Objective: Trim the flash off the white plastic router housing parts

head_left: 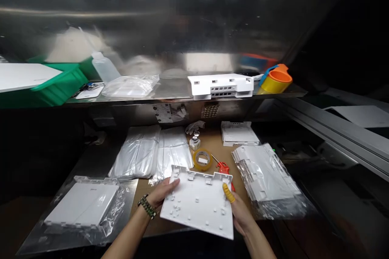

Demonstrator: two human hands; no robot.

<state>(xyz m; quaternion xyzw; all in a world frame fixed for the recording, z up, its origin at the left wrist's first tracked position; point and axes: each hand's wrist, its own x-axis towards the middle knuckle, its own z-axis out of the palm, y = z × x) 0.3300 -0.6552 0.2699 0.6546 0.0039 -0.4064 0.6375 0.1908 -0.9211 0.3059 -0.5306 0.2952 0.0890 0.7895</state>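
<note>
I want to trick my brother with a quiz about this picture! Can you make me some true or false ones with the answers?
1. Both the left hand and the right hand are holding the white panel. True.
2. The yellow tape roll is up on the shelf. False: the yellow tape roll lies on the brown mat, below the shelf.
3. The right thumb has a yellow cover on it. True.
4. The bracelet is on the right wrist. False: the bracelet is on the left wrist.
5. The squeeze bottle is nearer the green bin than the orange cup. True.
</note>
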